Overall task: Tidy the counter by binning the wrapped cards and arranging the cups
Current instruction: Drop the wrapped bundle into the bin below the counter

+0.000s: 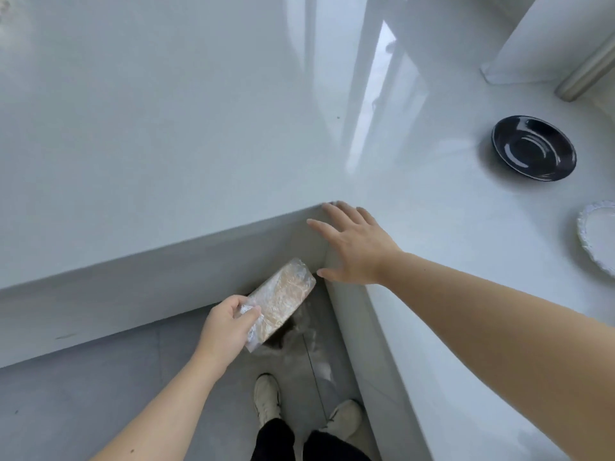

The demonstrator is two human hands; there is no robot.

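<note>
The clear-film-wrapped tan card pack point(283, 299), pinched at its near end by the left hand point(226, 327) below the white glossy surface point(166, 144), should probably be lowered steadily binward while the spread, empty right hand point(352, 247) steadies the corner.

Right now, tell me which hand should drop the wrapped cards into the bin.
Left. The left hand already grips the wrapped cards below the counter edge, above what may be a bin. The right hand is open and empty over the counter corner.
</note>
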